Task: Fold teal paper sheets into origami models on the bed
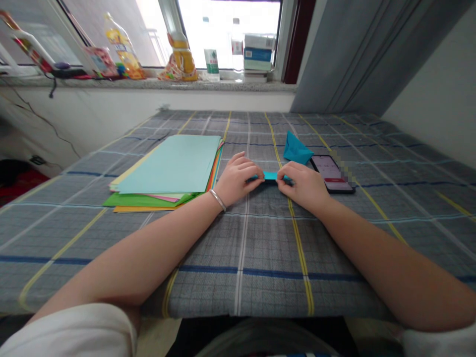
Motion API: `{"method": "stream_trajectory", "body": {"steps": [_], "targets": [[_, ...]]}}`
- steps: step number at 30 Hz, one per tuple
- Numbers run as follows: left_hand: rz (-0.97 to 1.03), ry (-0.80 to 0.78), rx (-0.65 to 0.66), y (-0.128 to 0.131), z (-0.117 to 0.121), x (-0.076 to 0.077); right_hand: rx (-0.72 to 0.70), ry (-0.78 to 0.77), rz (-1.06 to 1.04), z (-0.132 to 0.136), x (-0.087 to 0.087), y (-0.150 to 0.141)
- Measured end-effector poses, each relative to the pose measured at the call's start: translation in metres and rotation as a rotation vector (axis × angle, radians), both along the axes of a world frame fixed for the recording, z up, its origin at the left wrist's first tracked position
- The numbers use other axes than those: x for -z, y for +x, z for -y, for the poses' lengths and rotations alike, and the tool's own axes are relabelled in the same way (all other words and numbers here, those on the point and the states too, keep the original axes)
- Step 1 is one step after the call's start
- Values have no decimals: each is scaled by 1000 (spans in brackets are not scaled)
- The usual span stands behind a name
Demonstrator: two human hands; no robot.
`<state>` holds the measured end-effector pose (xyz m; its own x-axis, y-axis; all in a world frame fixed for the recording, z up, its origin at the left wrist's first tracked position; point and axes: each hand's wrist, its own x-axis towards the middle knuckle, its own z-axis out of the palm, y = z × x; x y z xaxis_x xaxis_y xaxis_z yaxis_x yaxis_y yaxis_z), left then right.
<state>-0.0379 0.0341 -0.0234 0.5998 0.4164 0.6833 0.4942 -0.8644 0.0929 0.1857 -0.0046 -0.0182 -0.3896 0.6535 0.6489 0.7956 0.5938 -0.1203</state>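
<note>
My left hand (236,179) and my right hand (303,187) pinch opposite ends of a narrow folded strip of teal paper (271,175), whose ends are partly hidden by my fingers. Beyond my right hand lies a loosely folded teal paper piece (297,149). A smartphone (330,174) with a lit screen lies face up just right of it, close to my right hand. Left of my left hand is a stack of coloured paper sheets (167,166), with pale aqua on top. A silver bangle (217,200) circles my left wrist.
A grey plaid cloth (241,277) covers the table, which ends at a windowsill (148,84) holding plastic bottles (211,49), a stacked box (258,52) and packets. A grey curtain (353,54) hangs at the right. A black cable runs down the left wall.
</note>
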Motion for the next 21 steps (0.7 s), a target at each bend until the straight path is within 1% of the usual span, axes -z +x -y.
{"method": "stream_trajectory", "body": {"steps": [4, 8, 17, 21], "targets": [[3, -16, -12, -10, -2, -8, 43, -18, -37, -5, 0, 8], [40, -36, 6, -17, -5, -13, 63, -48, -12, -11, 0, 15], [37, -5, -65, -27, -13, -9, 111, -63, 45, -13, -1, 22], [120, -37, -92, -29, -16, -6, 140, -50, 26, -15, 2, 25]]}}
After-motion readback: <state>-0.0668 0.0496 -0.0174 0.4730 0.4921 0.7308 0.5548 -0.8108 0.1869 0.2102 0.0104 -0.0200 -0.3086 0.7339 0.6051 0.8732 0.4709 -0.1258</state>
